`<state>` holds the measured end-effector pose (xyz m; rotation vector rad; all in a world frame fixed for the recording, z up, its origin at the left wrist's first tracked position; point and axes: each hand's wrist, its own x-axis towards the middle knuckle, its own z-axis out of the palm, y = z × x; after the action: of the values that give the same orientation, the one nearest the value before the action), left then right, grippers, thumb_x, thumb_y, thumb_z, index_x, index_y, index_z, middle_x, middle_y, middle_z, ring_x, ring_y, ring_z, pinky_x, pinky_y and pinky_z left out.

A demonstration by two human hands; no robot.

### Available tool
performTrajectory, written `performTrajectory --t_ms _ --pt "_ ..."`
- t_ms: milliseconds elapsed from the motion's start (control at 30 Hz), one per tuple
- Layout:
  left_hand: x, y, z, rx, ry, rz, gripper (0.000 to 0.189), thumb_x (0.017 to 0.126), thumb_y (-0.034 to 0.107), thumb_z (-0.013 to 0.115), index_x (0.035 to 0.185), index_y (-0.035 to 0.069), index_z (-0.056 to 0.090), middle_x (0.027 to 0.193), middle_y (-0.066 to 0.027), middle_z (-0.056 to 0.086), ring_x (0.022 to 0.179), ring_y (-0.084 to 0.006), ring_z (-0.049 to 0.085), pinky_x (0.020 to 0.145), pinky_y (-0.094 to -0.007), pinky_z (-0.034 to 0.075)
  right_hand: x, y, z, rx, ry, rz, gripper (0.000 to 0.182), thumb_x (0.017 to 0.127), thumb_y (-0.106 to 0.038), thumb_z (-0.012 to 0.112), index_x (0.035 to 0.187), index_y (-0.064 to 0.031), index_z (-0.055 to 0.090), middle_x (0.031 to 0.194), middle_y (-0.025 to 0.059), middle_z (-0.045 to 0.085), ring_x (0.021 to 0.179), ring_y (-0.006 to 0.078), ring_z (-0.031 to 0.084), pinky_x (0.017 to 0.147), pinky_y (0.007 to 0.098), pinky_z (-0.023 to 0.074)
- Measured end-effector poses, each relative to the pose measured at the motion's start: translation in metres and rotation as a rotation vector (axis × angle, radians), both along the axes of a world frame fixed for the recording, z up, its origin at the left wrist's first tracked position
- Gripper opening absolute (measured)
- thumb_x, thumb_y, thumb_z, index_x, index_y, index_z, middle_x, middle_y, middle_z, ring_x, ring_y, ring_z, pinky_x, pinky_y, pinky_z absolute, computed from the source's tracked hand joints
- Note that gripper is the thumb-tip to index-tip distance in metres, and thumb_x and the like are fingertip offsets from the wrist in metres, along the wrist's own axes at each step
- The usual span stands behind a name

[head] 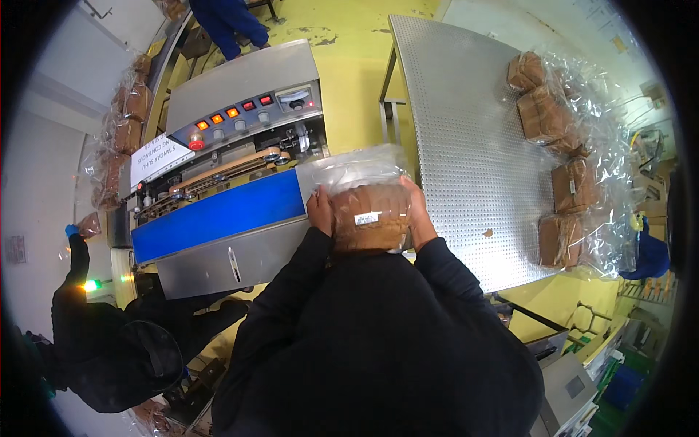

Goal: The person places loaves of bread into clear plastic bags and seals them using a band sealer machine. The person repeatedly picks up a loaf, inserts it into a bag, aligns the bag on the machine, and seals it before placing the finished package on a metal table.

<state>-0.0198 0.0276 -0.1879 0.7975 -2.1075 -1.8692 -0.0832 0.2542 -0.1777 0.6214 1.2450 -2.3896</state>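
Between my two hands is a sliced brown loaf (371,213) in a clear plastic bag, with a small white label on its side. My left hand (321,210) grips the bag's left side, thumb up. On the opposite side my right hand (418,213) clasps the loaf. The bag's loose plastic end (357,164) points away from me, over the metal end plate of a continuous band sealer (246,87). The sealer's blue conveyor belt (218,216) runs off to my left, and several of its switches glow orange or red.
A perforated metal table (464,142) stands to my right, with several bagged loaves (570,185) along its far side. More bagged loaves (128,117) line the left. A co-worker in black (109,349), wearing a blue glove, works at left. Another person's blue trousers (226,24) show beyond the sealer.
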Motion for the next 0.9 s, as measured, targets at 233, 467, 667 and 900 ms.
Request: performTrajectory --t_ms 233,467,667,900 --pt "0.022 -0.01 -0.056 -0.35 -0.202 -0.023 0.04 0.093 0.032 0.042 0.083 -0.004 0.057 0.082 -0.0265 0.062 0.074 -0.0441 0.058 0.066 -0.0474 0.043 0.038 -0.01 0.026 0.204 -0.092 -0.004 0.025 0.091 -0.023 0.049 0.098 -0.0011 0.059 0.088 0.0114 0.061 0.079 0.0241 0.061 0.071 0.0384 0.0513" --pt "0.039 -0.003 -0.011 -0.625 -0.546 -0.27 0.035 0.091 0.032 0.047 0.102 0.0 0.055 0.083 -0.024 0.063 0.075 -0.0417 0.059 0.074 -0.0482 0.048 0.042 0.033 -0.071 1.121 0.25 0.35 0.027 0.088 -0.019 0.05 0.1 0.0022 0.061 0.092 0.0219 0.065 0.085 0.0331 0.064 0.073 0.0384 0.0485" --pt "0.018 -0.033 -0.013 -0.501 0.107 -0.05 0.03 0.084 0.026 0.06 0.102 0.002 0.056 0.07 -0.0144 0.063 0.063 -0.0331 0.061 0.064 -0.0395 0.05 0.012 0.026 -0.064 0.987 0.508 0.214 0.021 0.085 -0.015 0.06 0.098 0.0019 0.061 0.085 0.0127 0.066 0.072 0.0191 0.061 0.066 0.03 0.0484" --pt "-0.028 -0.08 -0.079 -0.192 -0.041 0.041 0.022 0.092 0.023 0.052 0.089 0.002 0.057 0.062 -0.006 0.056 0.052 -0.0154 0.054 0.049 -0.0296 0.042 -0.058 -0.007 -0.015 0.448 0.233 0.171 0.017 0.091 -0.021 0.058 0.098 -0.0046 0.058 0.067 0.0009 0.056 0.053 0.0092 0.05 0.053 0.0214 0.0405"
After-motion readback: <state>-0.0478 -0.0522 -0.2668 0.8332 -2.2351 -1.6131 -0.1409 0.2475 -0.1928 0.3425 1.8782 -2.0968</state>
